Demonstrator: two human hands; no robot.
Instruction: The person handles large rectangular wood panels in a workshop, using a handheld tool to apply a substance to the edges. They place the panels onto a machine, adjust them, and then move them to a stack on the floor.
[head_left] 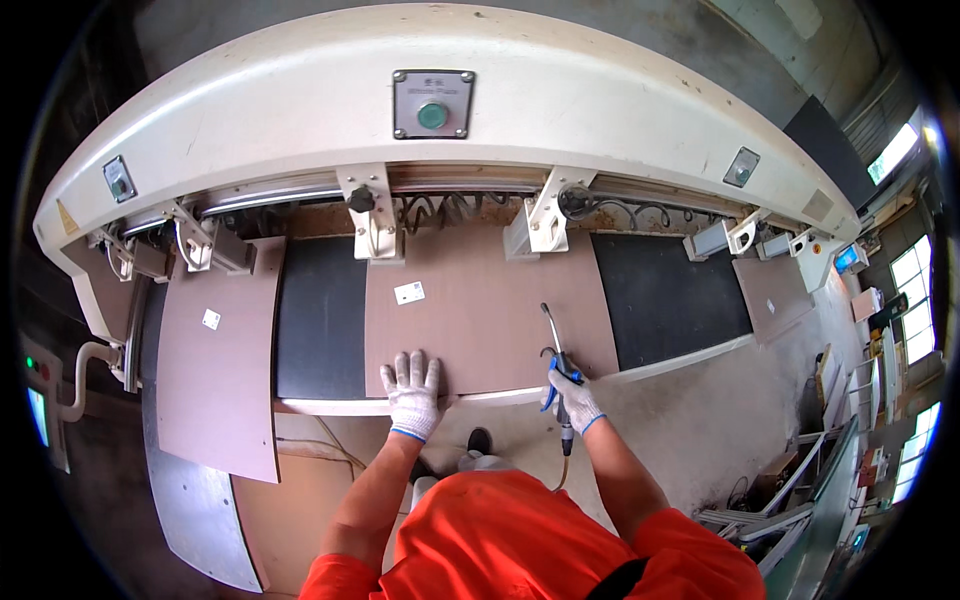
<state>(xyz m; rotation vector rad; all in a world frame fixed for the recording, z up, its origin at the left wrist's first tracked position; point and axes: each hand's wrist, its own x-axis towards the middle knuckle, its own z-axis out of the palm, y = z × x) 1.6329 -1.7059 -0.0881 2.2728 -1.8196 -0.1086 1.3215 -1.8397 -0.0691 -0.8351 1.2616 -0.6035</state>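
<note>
Panel [480, 330] is laid, work seemingly unfinished: left grip [412, 395] spread on it, right grip [576, 396] curled round air gun [562, 364].

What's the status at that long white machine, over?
Left hand: gloved, fingers spread at near edge of middle brown panel. Right hand: gripping air blow gun, nozzle over panel. Possible obstacles: white brackets at panel's far edge.

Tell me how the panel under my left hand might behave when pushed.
The panel looks fairly stiff, lying flat without visible creases. Broad and thin, it would likely slide rather than tip.
</note>
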